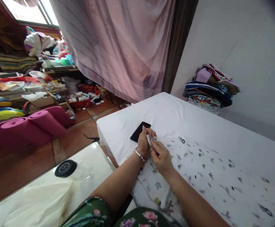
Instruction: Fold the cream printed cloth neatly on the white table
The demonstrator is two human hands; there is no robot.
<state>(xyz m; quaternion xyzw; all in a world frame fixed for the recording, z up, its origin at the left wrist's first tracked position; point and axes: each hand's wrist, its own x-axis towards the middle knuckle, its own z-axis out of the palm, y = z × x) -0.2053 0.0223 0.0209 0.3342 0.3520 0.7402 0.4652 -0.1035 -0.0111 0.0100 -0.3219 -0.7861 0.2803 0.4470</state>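
Note:
My two hands meet over the edge of a white floral-print cloth (205, 170) spread on a table with a white cover (175, 116). My left hand (144, 141), with a metal bracelet on its wrist, is closed in a pinch on the cloth's edge. Against it my right hand (160, 156) is also closed, its fingertips pressed on the same bit of cloth. Whether a small tool sits between the fingers is too small to tell. A black phone (140, 131) lies flat just beyond my left hand.
A stack of folded fabrics (209, 90) sits at the table's far corner by the wall. A pink curtain (123, 47) hangs behind. Rolled pink mats (33, 124) and cluttered shelves (21, 82) lie left. A white surface (90, 164) with a black disc (65, 168) stands near me.

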